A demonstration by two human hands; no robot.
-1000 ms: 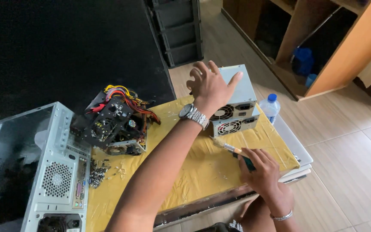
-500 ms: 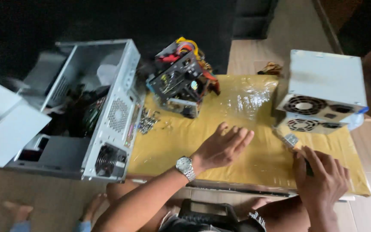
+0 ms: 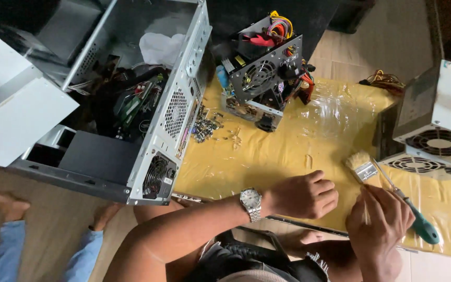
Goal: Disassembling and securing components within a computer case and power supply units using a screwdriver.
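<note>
One brush (image 3: 392, 196) lay in the right hand (image 3: 379, 230), fingers closed round it; the left hand (image 3: 304, 196) was fisted, empty. Two power supplies, one open case (image 3: 147, 104) stood on the yellow-covered bench (image 3: 267, 151), wooden floor around.

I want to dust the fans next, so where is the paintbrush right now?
In the head view, lower right: the paintbrush is in the right hand, bristles on the yellow sheet beside the grey power supply.
</note>
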